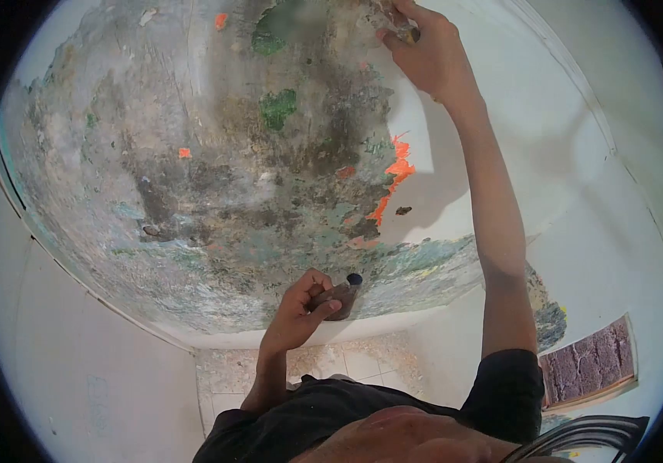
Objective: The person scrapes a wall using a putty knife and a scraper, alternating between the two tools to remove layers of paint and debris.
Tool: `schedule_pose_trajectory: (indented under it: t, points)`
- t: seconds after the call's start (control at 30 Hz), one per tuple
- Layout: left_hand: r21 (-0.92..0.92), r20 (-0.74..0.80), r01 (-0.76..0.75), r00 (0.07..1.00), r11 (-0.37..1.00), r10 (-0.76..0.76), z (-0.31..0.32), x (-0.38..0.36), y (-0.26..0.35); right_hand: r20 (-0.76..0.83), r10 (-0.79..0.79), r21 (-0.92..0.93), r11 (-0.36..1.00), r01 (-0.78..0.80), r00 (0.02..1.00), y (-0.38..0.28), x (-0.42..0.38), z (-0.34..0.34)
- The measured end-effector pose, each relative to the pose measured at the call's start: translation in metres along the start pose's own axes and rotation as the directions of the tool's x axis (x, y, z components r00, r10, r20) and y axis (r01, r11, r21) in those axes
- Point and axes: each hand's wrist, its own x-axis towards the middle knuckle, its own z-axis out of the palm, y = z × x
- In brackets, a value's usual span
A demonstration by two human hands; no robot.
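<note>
Dark shirt [270, 428] nearest; left hand [298, 312] closed round dark-tipped tool [337, 300]; far right, right hand [432, 52] gripping second tool [412, 35] by peeling wall [216, 139].

Fairly bright light casts soft shadows on the wall [246, 170] (bowed by fisheye distortion, edges blackened).

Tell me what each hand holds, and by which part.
The left hand pinches a brown, flat-looking object with a round black end by its brown body, away from that end. The right hand grips a partly hidden, dark-ended object; exactly where is unclear.
</note>
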Motion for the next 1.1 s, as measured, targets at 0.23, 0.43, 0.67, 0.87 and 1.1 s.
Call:
schedule_pose_trajectory:
  t: [0.23,0.43,0.67,0.87,1.1]
  points:
    - [0.008,-0.027,0.045,0.999,0.999,-0.045,0.016,0.002,0.000,0.012,0.062,-0.072,0.996,-0.061,0.998,-0.010,0.002,-0.004]
    - [-0.001,-0.010,0.060,0.998,0.998,-0.060,0.024,0.002,-0.008,-0.131,-0.198,-0.079,0.979,0.189,0.971,0.010,0.025,0.001]
    - [-0.001,-0.079,0.047,0.996,0.999,-0.047,0.004,-0.013,-0.008,0.246,0.268,0.486,0.798,-0.358,0.932,0.027,-0.031,-0.024]
    - [0.012,-0.083,0.059,0.995,0.998,-0.057,-0.002,-0.008,-0.010,0.462,0.197,0.700,0.518,-0.492,0.865,0.019,-0.022,-0.033]
    - [0.002,-0.038,0.052,0.998,0.999,-0.052,-0.001,-0.001,-0.009,0.502,0.240,0.786,0.272,-0.555,0.830,0.013,-0.016,-0.018]
